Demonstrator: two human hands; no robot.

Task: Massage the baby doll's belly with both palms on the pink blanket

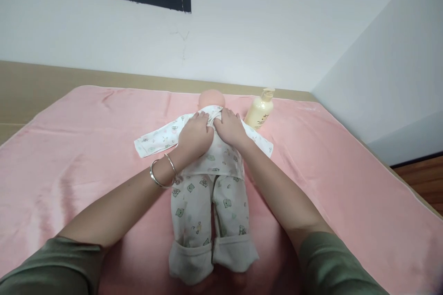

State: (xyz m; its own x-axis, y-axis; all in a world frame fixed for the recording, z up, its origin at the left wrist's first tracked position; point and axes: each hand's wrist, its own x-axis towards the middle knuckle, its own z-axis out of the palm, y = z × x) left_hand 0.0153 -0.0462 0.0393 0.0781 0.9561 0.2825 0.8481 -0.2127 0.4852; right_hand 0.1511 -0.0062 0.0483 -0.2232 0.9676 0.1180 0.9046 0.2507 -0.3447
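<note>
Doll: centre of frame, lying on pink sheet.
Left hand: on the upper shirt, fingers unclenched.
Right hand: just beside it, fingers laid loosely on the shirt.
Bottle: right of upper centre.

Forearms extended forward, angled inward — left hand and right hand side by side, palms down.
</note>
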